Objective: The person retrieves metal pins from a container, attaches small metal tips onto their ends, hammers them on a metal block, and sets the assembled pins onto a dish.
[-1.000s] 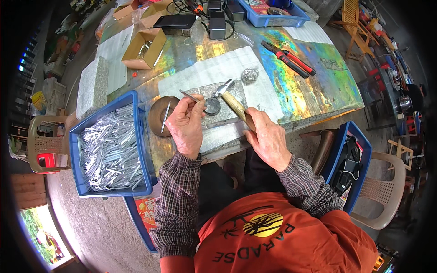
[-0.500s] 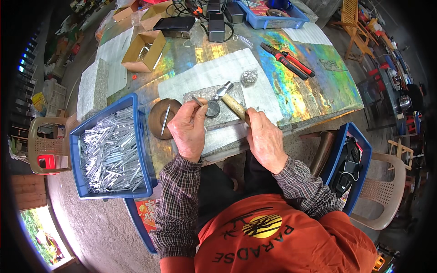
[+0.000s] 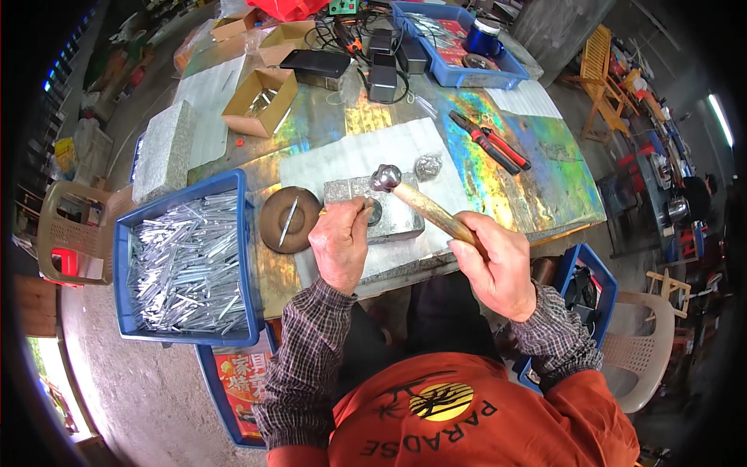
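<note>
My right hand [image 3: 498, 265] is wrapped round the wooden handle of a hammer [image 3: 432, 210]. Its shiny rounded head is raised over a grey stone block [image 3: 401, 224]. On that block lies a small dark round disc [image 3: 376, 212]. The fingers of my left hand [image 3: 341, 245] are pinched together at the disc's left side, round a thin metal piece that they mostly hide. Left of this hand, a brown round wooden dish [image 3: 307, 226] carries one slender silvery strip [image 3: 289, 215].
A blue bin [image 3: 250, 265] full of silvery metal strips stands at the left. Beyond the block are a crumpled clear lump [image 3: 428, 166], red-handled pliers [image 3: 498, 148], a cardboard box [image 3: 261, 117] and a blue tray [image 3: 475, 76]. A pale stone slab [image 3: 163, 152] stands at the table's left.
My right hand has lifted the hammer and drawn back to the right. My left hand has closed in beside the dark disc, covering most of the thin metal piece. The view has shifted slightly.
</note>
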The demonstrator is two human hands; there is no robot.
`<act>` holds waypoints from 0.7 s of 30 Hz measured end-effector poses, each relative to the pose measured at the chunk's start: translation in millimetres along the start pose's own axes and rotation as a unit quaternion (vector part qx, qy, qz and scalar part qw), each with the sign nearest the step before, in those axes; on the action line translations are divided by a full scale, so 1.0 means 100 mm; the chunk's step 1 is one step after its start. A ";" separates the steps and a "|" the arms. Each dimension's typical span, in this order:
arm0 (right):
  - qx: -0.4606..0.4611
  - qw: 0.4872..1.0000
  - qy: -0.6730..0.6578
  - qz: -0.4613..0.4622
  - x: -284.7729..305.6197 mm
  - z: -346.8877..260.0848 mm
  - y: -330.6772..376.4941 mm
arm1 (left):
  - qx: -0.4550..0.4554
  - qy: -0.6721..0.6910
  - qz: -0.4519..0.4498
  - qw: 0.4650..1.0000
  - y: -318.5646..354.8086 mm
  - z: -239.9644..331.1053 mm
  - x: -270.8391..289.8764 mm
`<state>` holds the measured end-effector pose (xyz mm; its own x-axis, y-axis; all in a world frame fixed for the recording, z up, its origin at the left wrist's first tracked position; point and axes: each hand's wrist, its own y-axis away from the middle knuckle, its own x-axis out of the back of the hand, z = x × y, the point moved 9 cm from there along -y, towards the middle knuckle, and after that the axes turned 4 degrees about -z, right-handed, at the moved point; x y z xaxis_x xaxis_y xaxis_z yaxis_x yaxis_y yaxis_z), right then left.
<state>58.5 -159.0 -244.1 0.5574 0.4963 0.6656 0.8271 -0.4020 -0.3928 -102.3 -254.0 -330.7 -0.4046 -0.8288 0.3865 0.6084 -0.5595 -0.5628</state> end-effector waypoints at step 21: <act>0.116 0.990 -0.011 0.081 0.35 -0.56 -0.05 | -0.032 -0.016 0.006 0.999 -0.02 0.08 -0.01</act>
<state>70.2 -182.5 -183.2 0.6828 0.4572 0.5699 0.7205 -0.2918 -0.6291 -98.0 -252.4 -324.1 -0.3753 -0.8356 0.4013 0.5678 -0.5494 -0.6130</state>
